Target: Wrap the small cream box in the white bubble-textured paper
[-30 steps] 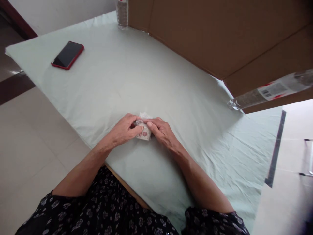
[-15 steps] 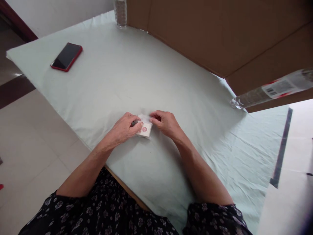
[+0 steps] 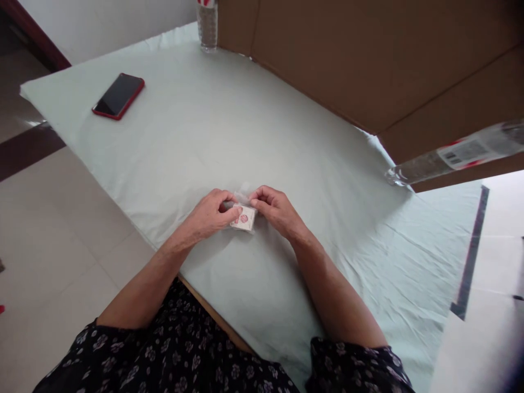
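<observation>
Drew right hand (image 3: 275,208) back from the packet (image 3: 247,221) since a second ago, from lying over its right side to pinching, thumb against forefinger, the clear wrap (image 3: 242,198) at its far right corner. Kept left hand (image 3: 213,210) closed on the left side, thumb across the top face, fingers around the far edge. Judging by that, seemed to have shifted the handling to the loose wrap, with left hand as the steadying one. Sat near the front edge of the table (image 3: 262,125), between both hands, resting or barely raised, hard to tell. Looked small, white and boxy, with a round red mark on top and more red by the left thumb; too small for reading any lettering. Showed crumpled, see-through film past the far edge.
</observation>
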`<state>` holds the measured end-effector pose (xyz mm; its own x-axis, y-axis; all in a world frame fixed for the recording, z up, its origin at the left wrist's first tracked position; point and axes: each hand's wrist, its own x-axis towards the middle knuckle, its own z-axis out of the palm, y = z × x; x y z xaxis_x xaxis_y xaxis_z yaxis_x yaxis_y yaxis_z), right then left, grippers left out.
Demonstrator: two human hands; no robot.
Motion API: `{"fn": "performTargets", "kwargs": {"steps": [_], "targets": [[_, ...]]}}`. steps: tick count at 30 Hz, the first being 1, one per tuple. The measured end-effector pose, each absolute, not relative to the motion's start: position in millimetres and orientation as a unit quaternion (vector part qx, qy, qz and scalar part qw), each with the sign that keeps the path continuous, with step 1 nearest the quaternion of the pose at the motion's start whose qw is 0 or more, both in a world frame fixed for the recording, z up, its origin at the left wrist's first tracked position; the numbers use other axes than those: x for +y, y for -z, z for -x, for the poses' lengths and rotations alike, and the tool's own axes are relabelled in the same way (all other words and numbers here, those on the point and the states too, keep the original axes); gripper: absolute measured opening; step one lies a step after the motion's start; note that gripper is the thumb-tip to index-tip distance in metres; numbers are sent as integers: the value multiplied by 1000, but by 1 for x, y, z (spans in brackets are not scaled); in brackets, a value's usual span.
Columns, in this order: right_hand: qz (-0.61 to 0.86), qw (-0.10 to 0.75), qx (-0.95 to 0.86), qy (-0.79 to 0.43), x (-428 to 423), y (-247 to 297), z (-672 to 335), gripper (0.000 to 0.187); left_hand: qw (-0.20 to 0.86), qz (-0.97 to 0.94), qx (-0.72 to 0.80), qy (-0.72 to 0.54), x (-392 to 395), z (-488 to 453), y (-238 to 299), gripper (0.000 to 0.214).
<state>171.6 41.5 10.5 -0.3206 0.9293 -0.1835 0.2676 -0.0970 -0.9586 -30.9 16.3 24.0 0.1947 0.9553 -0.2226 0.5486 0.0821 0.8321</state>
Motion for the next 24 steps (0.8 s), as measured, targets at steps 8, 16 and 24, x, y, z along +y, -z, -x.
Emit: {"fn": "performTargets", "kwargs": {"steps": [8,16,24], "targets": [[478,307,-586,-578,27,-10,-173,65,517,-579,562,-287,15,28,-16,45],[469,296,-650,-520,21,-11,-177,68,509,-570,588,-265,15,27,-18,83],[482,357,-538,-592,29,2,-167,60,457,-609,578,-296,11,26,-7,71]]}}
